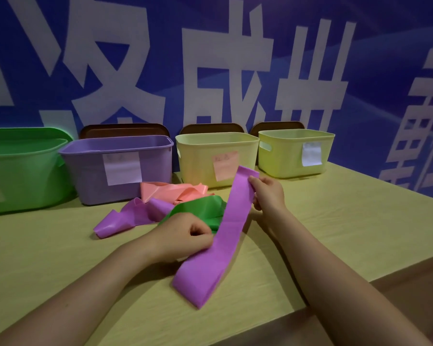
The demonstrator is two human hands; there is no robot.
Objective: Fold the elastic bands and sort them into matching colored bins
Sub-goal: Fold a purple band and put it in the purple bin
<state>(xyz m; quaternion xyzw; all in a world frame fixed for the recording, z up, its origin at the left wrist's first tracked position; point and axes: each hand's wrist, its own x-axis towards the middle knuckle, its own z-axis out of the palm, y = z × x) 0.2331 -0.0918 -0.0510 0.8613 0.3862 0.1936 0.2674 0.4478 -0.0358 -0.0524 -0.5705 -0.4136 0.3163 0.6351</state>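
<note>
purple band (pixel 229 228), purple bin (pixel 85 176), unreadable paper label (pixel 122 168)

One head-worn wide-angle view looks forward and down across the surface (pixel 335 221) from close above the forearms. It faces a blue wall banner (pixel 235 58), with bins lined beneath.

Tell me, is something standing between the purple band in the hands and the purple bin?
Nothing solid. The purple band, held by the left hand and right hand, only has loose bands on the table before the purple bin, whose top is open.
</note>
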